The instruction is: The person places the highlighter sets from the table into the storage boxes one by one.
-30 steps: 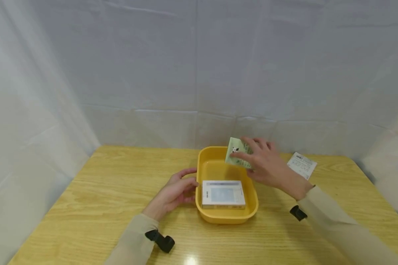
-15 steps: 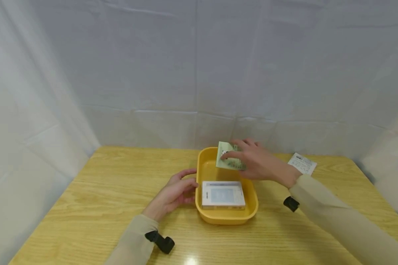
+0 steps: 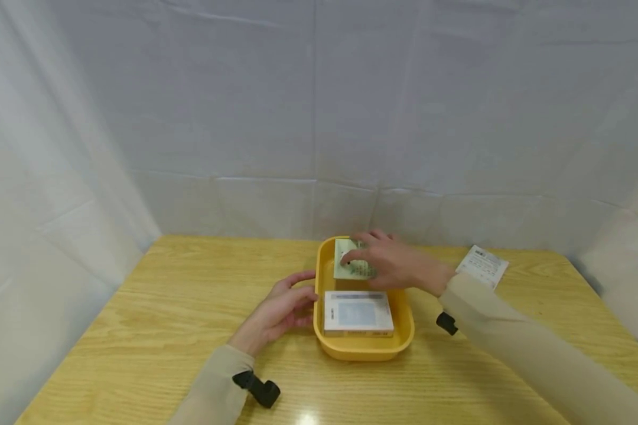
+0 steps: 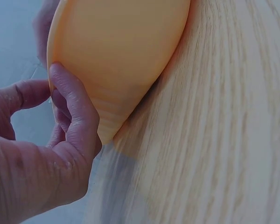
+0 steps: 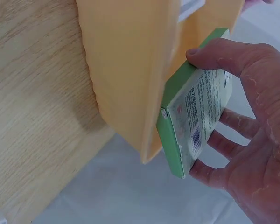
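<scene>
A small pale-green box (image 3: 343, 272) with printed text is in my right hand (image 3: 399, 263), over the far end of a yellow plastic tub (image 3: 364, 355). In the right wrist view, the thumb grips one edge of the green box (image 5: 196, 109) and the fingertips the opposite edge. The box tilts beside the tub's rim there. A flat white box (image 3: 358, 316) with a pale-blue panel lies in the near half of the tub. At the tub's left side, my left hand (image 3: 283, 306) pinches the rim. The left wrist view shows fingers on both sides of the tub wall (image 4: 116, 42).
A white printed packet or card (image 3: 485, 264) lies on the wooden table (image 3: 202, 289) at the right, partly behind the right forearm. White sheeting (image 3: 234, 118) hangs behind the table and at its sides. Each wrist bears a black strap mount (image 3: 257, 388).
My right hand has moved left and slightly down with the green box, which now lies flatter and farther over the tub. The left hand, tub and white box stay in place.
</scene>
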Demonstrator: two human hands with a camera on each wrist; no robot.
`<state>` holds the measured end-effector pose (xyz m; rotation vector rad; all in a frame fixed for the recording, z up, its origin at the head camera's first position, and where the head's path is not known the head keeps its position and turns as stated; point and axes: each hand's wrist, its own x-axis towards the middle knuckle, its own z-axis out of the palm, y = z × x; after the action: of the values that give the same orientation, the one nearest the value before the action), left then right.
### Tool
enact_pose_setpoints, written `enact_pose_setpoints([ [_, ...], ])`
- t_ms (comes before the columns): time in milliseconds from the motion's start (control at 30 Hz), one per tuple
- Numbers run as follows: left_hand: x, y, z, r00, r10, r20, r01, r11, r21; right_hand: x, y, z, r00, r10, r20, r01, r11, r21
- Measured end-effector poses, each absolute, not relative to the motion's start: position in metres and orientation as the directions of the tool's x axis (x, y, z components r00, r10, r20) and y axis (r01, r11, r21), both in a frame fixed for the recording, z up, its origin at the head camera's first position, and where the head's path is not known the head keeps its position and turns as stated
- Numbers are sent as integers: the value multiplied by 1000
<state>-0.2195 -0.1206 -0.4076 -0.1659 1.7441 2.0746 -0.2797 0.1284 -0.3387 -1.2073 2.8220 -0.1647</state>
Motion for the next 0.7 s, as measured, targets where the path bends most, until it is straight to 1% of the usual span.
enact_pose_setpoints([
  [200, -219, -120, -408, -904, 242, -352, -388, -122, 913, -285, 121, -346, -681, -729, -66, -721, 684, -113],
  [500, -219, -121, -407, -905, 244, -349, -384, -113, 916, -289, 114, -355, -666, -740, -93, -737, 672, -64],
  [600, -219, -122, -407, -905, 242, -349, -383, -111, 917, -292, 113, -357, -660, -745, -98, -742, 667, -67],
  [700, -219, -122, -407, -905, 241, -349, -384, -113, 917, -295, 113, -359, -661, -743, -103, -737, 669, -93],
])
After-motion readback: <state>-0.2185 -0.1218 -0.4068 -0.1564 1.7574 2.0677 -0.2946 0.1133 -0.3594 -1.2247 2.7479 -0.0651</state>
